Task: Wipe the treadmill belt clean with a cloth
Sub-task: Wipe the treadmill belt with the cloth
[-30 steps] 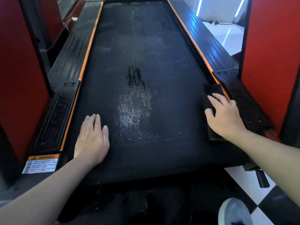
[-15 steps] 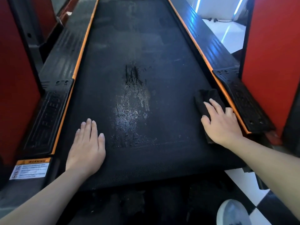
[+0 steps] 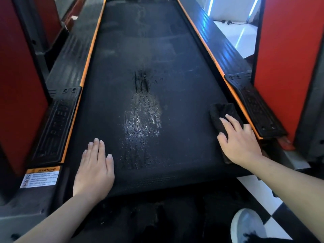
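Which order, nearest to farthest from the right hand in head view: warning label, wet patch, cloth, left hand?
1. cloth, under the right hand, right edge of belt.
2. wet patch, belt centre.
3. left hand, belt's left side.
4. warning label, left rail's near end.

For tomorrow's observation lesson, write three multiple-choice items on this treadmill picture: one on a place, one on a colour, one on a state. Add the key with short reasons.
1. Where is the cloth?
A. middle of the belt
B. right edge of the belt
C. left side rail

2. What colour are the strips along the belt?
A. orange
B. green
C. white

3. How is the left hand?
A. gripping the cloth
B. clenched in a fist
C. flat on the belt

Key:
1 B, the right hand presses it down beside the right strip.
2 A, both strips show orange.
3 C, its fingers lie straight and hold nothing.
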A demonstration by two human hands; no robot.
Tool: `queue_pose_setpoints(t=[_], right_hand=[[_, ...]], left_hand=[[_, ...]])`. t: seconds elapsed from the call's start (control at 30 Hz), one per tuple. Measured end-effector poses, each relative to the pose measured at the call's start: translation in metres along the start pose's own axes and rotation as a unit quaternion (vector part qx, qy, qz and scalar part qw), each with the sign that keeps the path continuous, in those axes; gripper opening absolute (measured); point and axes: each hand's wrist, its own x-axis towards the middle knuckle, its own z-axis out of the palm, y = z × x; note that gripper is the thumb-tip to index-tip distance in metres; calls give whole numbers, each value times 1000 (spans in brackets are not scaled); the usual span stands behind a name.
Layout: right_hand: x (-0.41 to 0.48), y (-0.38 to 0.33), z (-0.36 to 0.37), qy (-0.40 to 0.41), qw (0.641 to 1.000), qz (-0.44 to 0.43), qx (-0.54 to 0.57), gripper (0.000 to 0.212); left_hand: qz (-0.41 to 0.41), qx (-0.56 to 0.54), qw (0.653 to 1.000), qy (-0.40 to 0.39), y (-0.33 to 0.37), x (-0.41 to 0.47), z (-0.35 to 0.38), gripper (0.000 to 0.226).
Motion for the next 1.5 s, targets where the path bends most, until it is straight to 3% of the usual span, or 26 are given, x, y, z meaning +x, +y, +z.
queue_pose_setpoints(t=[0.2,0.4,0.7,0.83,0.97,1.17,1.3,1.5], right_hand=[[-6,12,-5,34,999,-33,21,53],[-3,21,-8,40,999,-6,-17,51],[-6,-3,-8,30,998,29,52,52],[-15,-44,-1,62,996,33,64,52],[-30,-107,4,43,997,11,60,57],[-57,-217,11,-5,991,-122,55,68],[-73,-284,21,-47,979,-175,91,66],[-83,-353,24,-84,951,-235,184,71]], left_hand=[[19,46,999,-1,-4,-13,-11,73],[116,184,976,5,-39,-4,-42,59],[-31,55,997,52,-85,9,-49,64],[-49,47,997,33,-91,9,-49,64],[-37,19,998,41,-87,9,-50,67],[-25,-36,999,30,-97,8,-53,62],[-66,-108,991,51,-90,5,-58,53],[-84,-133,985,76,-85,1,-65,69]])
